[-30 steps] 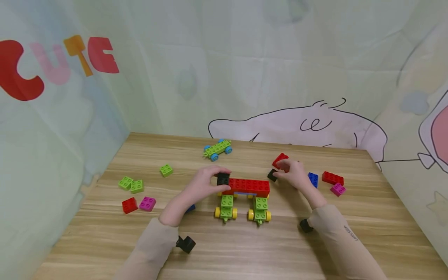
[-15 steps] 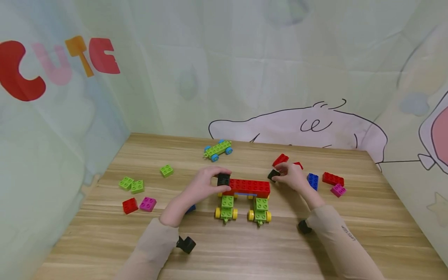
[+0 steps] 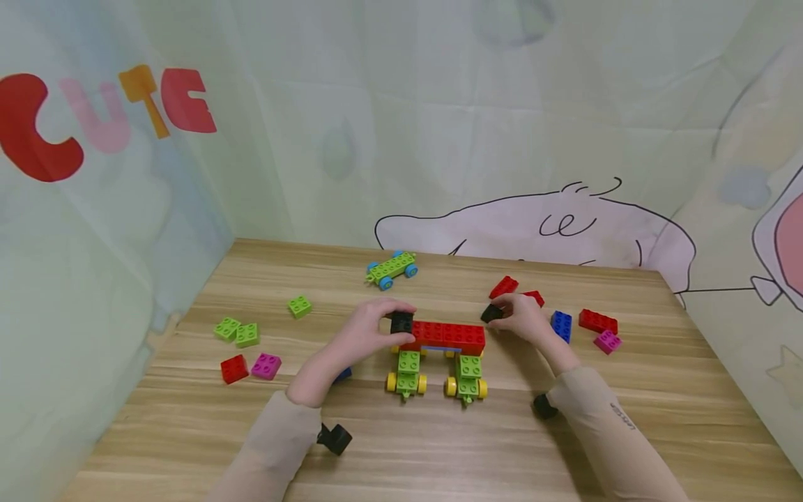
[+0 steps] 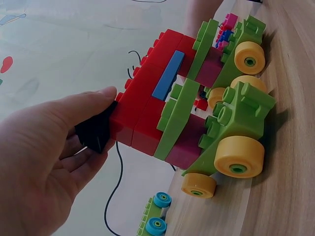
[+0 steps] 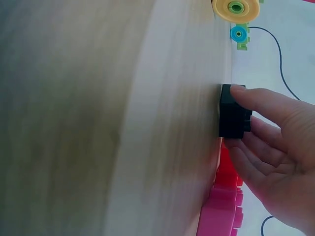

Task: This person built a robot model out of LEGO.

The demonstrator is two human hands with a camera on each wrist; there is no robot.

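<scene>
My left hand [image 3: 364, 331] pinches a black brick [image 3: 401, 323] between thumb and fingers. That brick sits against the left end of a row of red bricks [image 3: 448, 335]; whether it is joined there I cannot tell. In the left wrist view the red row [image 4: 147, 93] stands on green and purple bricks above two green wheeled bases [image 4: 246, 118] with yellow wheels. To the right of this build, my right hand [image 3: 530, 321] pinches another black brick [image 5: 231, 113], which rests on or just over the wooden table, studs towards the palm.
Behind the build stands a green car base [image 3: 392, 270] with blue wheels. Red bricks [image 3: 504, 286], a blue brick [image 3: 562, 326] and a magenta brick [image 3: 608, 341] lie at the right. Green bricks [image 3: 300, 307], a red brick [image 3: 235, 369] and a magenta brick [image 3: 266, 366] lie at the left.
My right hand has come down a little and its fingers have closed on the black brick, uncovering red bricks behind. The left hand keeps its hold, almost still.
</scene>
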